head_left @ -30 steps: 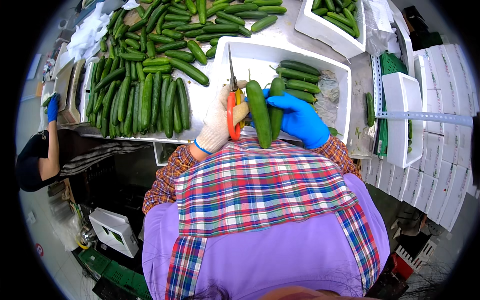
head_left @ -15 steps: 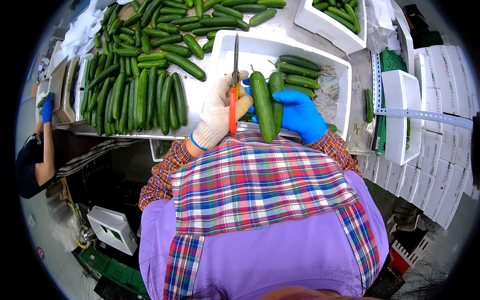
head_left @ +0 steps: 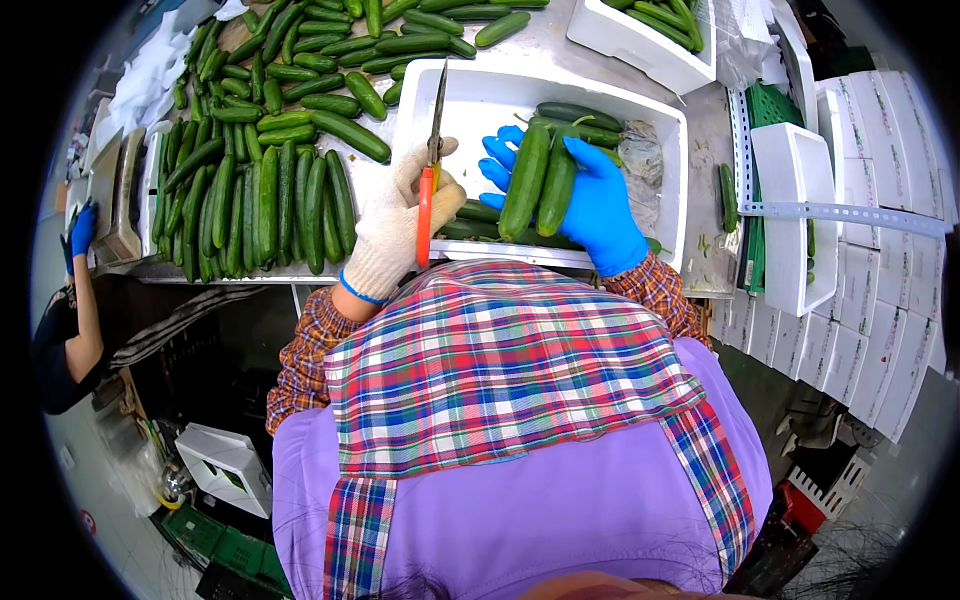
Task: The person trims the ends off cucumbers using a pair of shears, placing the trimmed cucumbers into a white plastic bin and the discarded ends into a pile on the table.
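Note:
My left hand (head_left: 385,230), in a white knitted glove, grips a pair of scissors (head_left: 425,210) with orange handles, its blades pointing away from me. In a blue glove, my right hand (head_left: 607,215) holds two green cucumbers (head_left: 524,185) side by side on its palm, the thumb against the far end of one and other fingers stretched out behind them. Both hands are over the near part of a white foam box (head_left: 683,185). Several more cucumbers (head_left: 577,114) lie inside it, partly hidden by my right hand, beside a crumpled grey sheet (head_left: 640,155).
A big pile of cucumbers (head_left: 265,205) covers the metal table on the left. Another foam box with cucumbers (head_left: 640,45) stands at the back right. White cartons (head_left: 865,260) are stacked at the far right. At the left edge, a co-worker's blue-gloved hand (head_left: 83,230) shows.
My left hand with the scissors has moved left, away from the cucumbers. My right hand has tilted the two cucumbers, and its fingers have spread out behind them.

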### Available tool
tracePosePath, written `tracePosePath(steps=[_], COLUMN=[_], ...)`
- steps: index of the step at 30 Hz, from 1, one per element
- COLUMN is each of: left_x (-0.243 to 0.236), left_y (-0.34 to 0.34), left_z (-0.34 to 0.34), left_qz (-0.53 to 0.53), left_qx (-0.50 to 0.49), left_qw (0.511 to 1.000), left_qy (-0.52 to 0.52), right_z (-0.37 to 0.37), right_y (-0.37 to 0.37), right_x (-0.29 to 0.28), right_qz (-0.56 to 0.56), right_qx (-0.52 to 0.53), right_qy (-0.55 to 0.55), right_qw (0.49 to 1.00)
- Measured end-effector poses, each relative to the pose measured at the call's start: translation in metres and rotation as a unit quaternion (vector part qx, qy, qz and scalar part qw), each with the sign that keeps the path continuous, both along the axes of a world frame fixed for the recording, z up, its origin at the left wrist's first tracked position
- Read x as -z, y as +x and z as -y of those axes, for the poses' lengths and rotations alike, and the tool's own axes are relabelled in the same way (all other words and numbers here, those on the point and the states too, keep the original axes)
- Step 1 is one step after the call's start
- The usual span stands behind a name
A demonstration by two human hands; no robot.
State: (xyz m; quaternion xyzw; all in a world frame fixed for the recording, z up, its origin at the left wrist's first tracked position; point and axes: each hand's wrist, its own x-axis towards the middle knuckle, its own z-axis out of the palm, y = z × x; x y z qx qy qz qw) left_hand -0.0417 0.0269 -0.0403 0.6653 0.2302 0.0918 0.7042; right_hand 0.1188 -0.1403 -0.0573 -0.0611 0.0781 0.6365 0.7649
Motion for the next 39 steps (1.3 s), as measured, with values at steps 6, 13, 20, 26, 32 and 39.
tracePosePath(steps=[6,13,20,26,32,39], left_x=[-0.012,-0.017,-0.023,-0.029,-0.023,-0.028], left_y=[-0.007,-0.013,-0.015,-0.01,-0.006,-0.007], left_z=[-0.003,0.005,0.018,0.026,0.033,0.04], left_qz=[-0.038,-0.056,0.002,0.03,0.024,-0.023], left_qx=[0.025,0.013,0.111,0.111,0.115,0.116], left_qw=[0.998,0.997,0.858,0.824,0.82,0.816], left_qy=[0.035,0.058,0.501,0.555,0.561,0.566], right_z=[0.01,0.021,0.03,0.033,0.03,0.028], right_y=[0.005,0.007,0.007,0.003,-0.003,-0.006], right_x=[0.011,0.011,0.003,0.005,-0.001,-0.007], right_qz=[-0.043,-0.131,-0.289,-0.123,-0.116,-0.132], right_qx=[0.061,0.115,0.112,0.17,0.16,0.175], right_qy=[-0.052,0.006,0.12,0.022,-0.015,-0.008], right_qw=[0.996,0.985,0.943,0.977,0.98,0.976])
